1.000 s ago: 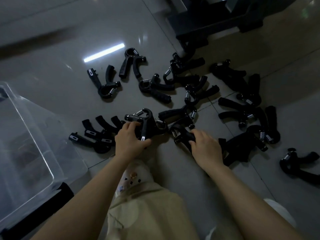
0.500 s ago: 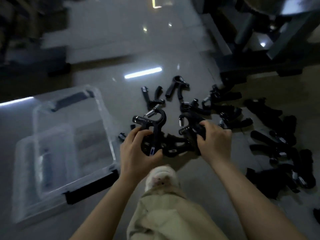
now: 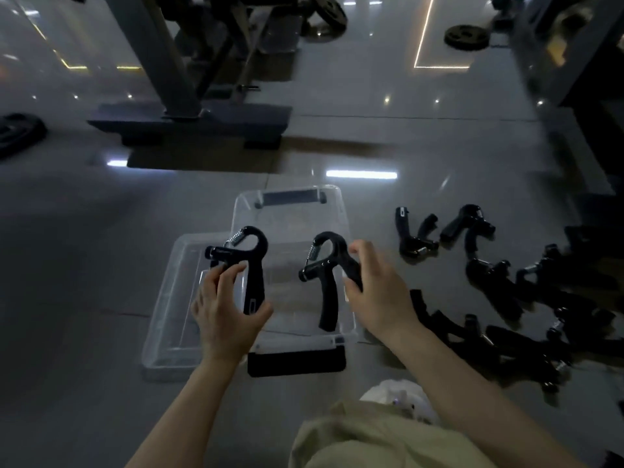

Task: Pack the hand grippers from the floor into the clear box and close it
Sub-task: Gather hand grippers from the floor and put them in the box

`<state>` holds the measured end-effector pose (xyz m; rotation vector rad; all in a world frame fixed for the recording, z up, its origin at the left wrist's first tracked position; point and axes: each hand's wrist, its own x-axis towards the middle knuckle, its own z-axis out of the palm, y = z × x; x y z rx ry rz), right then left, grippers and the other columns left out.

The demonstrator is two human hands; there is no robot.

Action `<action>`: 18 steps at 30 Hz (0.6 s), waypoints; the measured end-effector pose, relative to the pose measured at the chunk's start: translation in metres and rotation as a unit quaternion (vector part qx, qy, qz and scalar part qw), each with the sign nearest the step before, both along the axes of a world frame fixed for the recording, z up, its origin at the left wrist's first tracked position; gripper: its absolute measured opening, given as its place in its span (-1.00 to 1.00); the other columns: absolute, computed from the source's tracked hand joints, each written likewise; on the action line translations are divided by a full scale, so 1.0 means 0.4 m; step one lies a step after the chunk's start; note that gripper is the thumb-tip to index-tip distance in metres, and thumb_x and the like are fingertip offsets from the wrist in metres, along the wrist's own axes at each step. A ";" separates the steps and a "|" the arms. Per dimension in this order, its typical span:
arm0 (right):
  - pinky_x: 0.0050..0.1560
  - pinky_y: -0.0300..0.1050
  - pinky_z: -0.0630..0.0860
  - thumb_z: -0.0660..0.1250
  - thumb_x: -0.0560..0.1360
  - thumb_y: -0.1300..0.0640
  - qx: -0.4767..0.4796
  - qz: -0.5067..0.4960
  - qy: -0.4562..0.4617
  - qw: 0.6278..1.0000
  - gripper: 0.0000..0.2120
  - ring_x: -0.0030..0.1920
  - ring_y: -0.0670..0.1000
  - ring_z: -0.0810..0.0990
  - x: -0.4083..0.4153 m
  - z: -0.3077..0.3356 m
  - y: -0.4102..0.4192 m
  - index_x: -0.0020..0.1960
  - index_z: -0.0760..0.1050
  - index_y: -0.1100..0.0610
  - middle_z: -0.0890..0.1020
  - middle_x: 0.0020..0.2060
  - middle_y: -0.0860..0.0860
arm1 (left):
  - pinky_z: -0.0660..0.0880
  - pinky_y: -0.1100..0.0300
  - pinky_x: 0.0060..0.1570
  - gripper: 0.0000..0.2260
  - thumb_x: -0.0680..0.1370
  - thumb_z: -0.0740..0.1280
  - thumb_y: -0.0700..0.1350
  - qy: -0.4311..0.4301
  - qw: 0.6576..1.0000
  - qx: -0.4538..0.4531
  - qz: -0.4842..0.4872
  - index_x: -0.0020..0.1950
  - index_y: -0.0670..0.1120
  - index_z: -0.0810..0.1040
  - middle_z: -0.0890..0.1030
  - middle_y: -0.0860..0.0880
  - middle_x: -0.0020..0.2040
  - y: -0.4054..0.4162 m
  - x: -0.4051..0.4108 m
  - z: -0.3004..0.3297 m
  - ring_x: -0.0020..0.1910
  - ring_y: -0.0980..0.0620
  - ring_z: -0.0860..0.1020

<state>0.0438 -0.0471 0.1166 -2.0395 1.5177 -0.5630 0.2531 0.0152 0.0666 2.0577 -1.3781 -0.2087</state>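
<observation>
My left hand (image 3: 224,312) holds a black hand gripper (image 3: 251,265) by its handle, spring end up, over the clear box (image 3: 339,211). My right hand (image 3: 378,292) holds a second black hand gripper (image 3: 329,282) over the same box, near its right wall. The box stands open on the floor with black latches at its near and far ends; I cannot tell whether anything lies inside it. Its clear lid (image 3: 169,305) lies beside it on the left. Several more black hand grippers (image 3: 499,285) lie scattered on the floor to the right.
A gym machine frame (image 3: 189,119) stands on the shiny tiled floor behind the box. Weight plates lie at the far left (image 3: 20,130) and far back right (image 3: 466,37). My knee in beige cloth (image 3: 381,437) is at the bottom.
Both hands lifted a hand gripper each from the pile and carried them left, over the open box. The view swung left and up with them.
</observation>
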 end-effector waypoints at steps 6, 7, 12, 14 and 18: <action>0.11 0.08 0.42 0.09 0.59 0.14 0.151 0.045 0.089 0.983 -0.73 0.14 0.25 0.43 0.181 -0.150 -0.041 0.22 0.40 0.20 0.44 0.14 0.25 | 0.35 -0.14 0.16 -0.47 0.25 0.28 0.17 -0.042 0.998 0.032 -0.039 0.20 0.09 0.38 0.47 -0.11 0.23 -0.023 0.074 -0.081 0.19 -0.14 0.46; 0.07 0.03 0.41 0.12 0.58 0.15 0.183 0.037 0.103 0.977 -0.74 0.15 0.25 0.42 0.203 -0.181 -0.045 0.22 0.39 0.22 0.42 0.16 0.26 | 0.34 -0.11 0.17 -0.48 0.25 0.28 0.16 -0.045 0.998 0.031 -0.039 0.19 0.09 0.38 0.46 -0.11 0.23 -0.021 0.075 -0.093 0.20 -0.14 0.45; -0.07 -0.20 0.17 0.07 0.58 0.20 0.240 0.018 0.161 0.957 -0.72 0.15 0.12 0.36 0.235 -0.337 -0.074 0.25 0.35 0.23 0.35 0.22 0.22 | 0.21 0.10 0.17 -0.55 0.28 0.33 0.09 -0.080 0.994 -0.007 -0.076 0.15 0.05 0.42 0.47 -0.16 0.23 -0.023 0.071 -0.113 0.23 -0.06 0.38; -0.01 -0.15 0.26 0.07 0.56 0.23 0.239 0.019 0.180 0.954 -0.69 0.17 0.16 0.38 0.236 -0.359 -0.083 0.28 0.33 0.22 0.30 0.25 0.24 | 0.21 0.11 0.16 -0.55 0.28 0.34 0.07 -0.090 0.992 -0.012 -0.090 0.15 0.05 0.42 0.47 -0.16 0.23 -0.022 0.072 -0.115 0.23 -0.05 0.38; 0.18 0.00 0.37 0.13 0.51 0.23 0.314 0.084 0.244 0.914 -0.66 0.20 0.28 0.42 0.238 -0.352 -0.077 0.28 0.30 0.23 0.28 0.28 0.30 | 0.18 0.14 0.17 -0.55 0.28 0.36 0.05 -0.104 0.990 -0.012 -0.091 0.15 0.03 0.44 0.47 -0.16 0.23 -0.022 0.074 -0.114 0.22 -0.06 0.39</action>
